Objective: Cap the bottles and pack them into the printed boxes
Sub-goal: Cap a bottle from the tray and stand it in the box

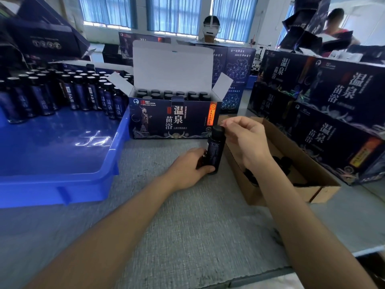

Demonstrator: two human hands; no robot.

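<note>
In front of the printed box (173, 119), my left hand (187, 170) wraps the bottle (214, 149) low down. My right hand (245, 138) pinches the cap (218, 128) onto its neck (how well it's seated, I can't tell). A crooked cap could cross-thread, and a slack lower grip would let the bottle spin or tip.

A dark navy bottle (214, 151) has a black cap (218, 128) and pale label print. The open box (173, 119) behind it is navy, printed with white characters, an orange strip and pale swirling ornament, and its flaps are plain white inside. Around them are a bright blue tray (62, 155), a plain brown carton (312, 184), a grey table (177, 215) and blue striped curtains (173, 13).
</note>
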